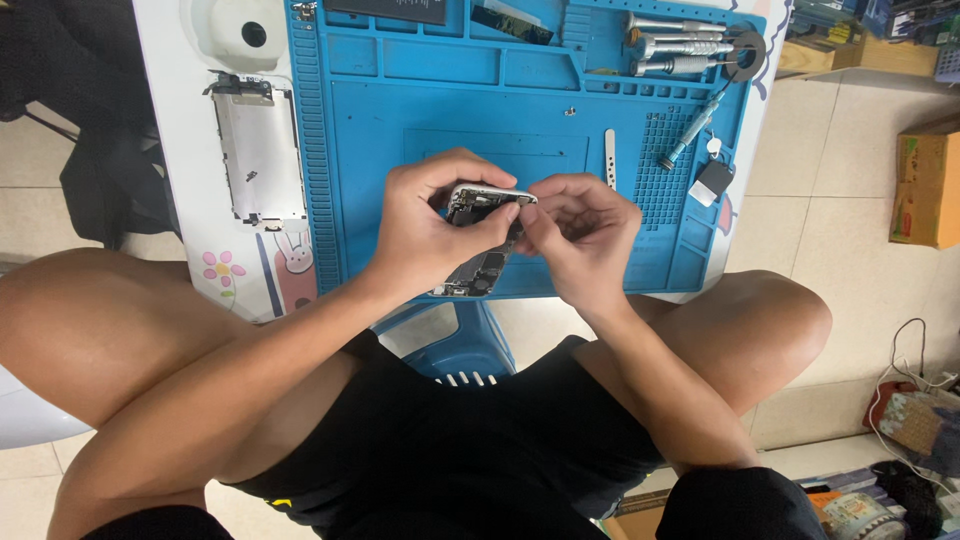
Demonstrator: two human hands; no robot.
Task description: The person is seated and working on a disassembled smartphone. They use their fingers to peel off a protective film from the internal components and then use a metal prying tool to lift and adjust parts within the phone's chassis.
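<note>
An opened phone body with bare circuit parts is held tilted above the blue repair mat. My left hand grips its left side and top edge. My right hand pinches at the phone's upper right corner with fingertips closed together. Whether the right fingers hold a small part is hidden.
A detached phone screen panel lies on the white table left of the mat. A metal pry tool, a screwdriver and several driver handles lie on the mat. A cardboard box stands on the floor at right.
</note>
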